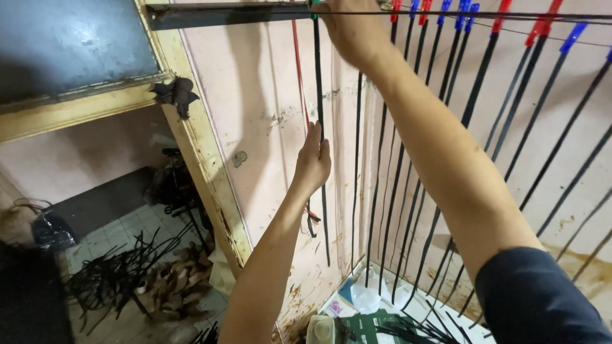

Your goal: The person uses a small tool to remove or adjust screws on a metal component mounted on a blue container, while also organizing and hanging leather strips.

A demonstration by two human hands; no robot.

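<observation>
My left hand (312,160) is raised and grips a long thin black strip (320,191) that hangs down the pink wall (261,108). My right hand (347,28) reaches up to the top of that same strip, where it meets a thin wire line (510,16) and a dark bar (223,13). Its fingers close around the strip's top end by a green clip. To the right, several more black strips (395,185) hang from the wire on red and blue clips (539,25).
A yellowed wooden door frame (201,153) stands left of the wall, with a dark cloth scrap (175,94) on it. Beyond it, a tiled floor holds a heap of black strips and brown scraps (146,274). Below my arms lie a plastic bottle (364,296) and a green box (366,325).
</observation>
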